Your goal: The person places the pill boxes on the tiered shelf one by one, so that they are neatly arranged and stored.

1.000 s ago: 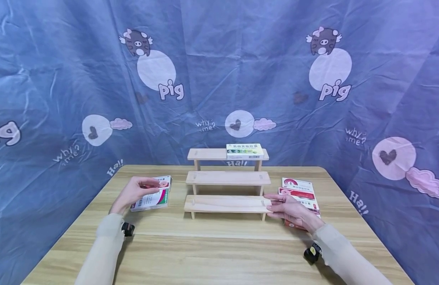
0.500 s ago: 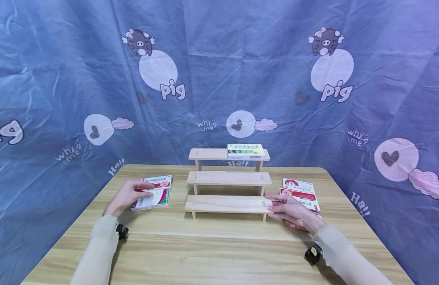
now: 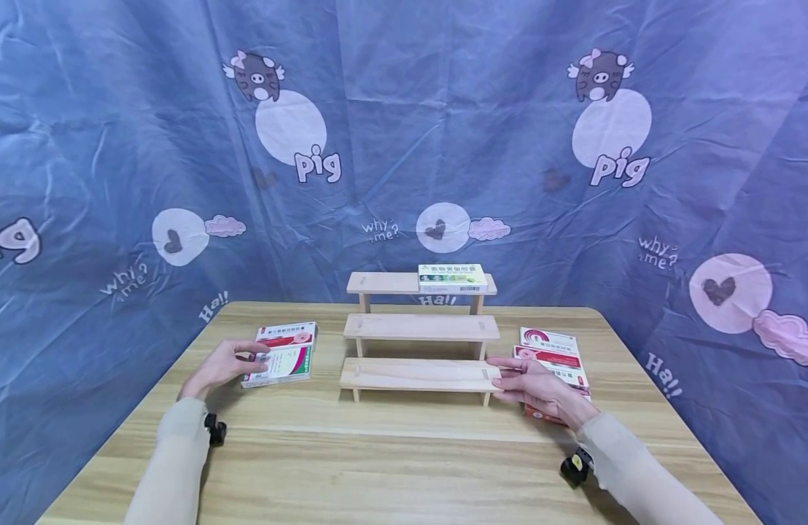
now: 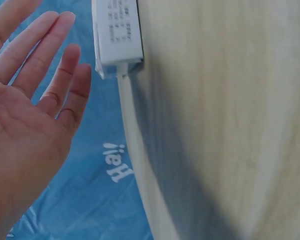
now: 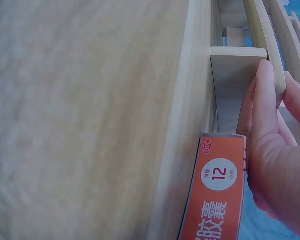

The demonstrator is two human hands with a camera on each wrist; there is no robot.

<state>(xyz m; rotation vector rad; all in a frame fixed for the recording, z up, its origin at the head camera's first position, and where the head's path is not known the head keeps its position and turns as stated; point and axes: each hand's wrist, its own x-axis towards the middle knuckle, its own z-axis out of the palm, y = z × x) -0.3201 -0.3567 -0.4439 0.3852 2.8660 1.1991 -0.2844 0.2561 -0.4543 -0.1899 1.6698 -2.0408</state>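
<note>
My right hand point(image 3: 538, 388) pinches the right end of the lowest step on a three-step wooden display stand point(image 3: 410, 375), thumb above and fingers below. The right wrist view shows the fingertips at the step's edge, with an orange medicine box point(image 5: 217, 195) just under the hand. Over at the left, my left hand point(image 3: 215, 368) hovers with relaxed fingers at a white medicine box with a green and magenta corner point(image 3: 289, 362). Behind that lies a red-and-white medicine box point(image 3: 292, 334). In the left wrist view the fingers are apart from the white box end point(image 4: 121, 35).
A yellow-green medicine box point(image 3: 451, 277) lies on the stand's top step, at its right. Several medicine boxes point(image 3: 550, 357) lie right of the stand, partly behind my right hand. A blue patterned cloth point(image 3: 404, 131) hangs behind the wooden table point(image 3: 378, 474).
My left hand has drawn back toward me and to the left, from over the red-and-white box to the near white one. My right hand keeps its grip on the stand.
</note>
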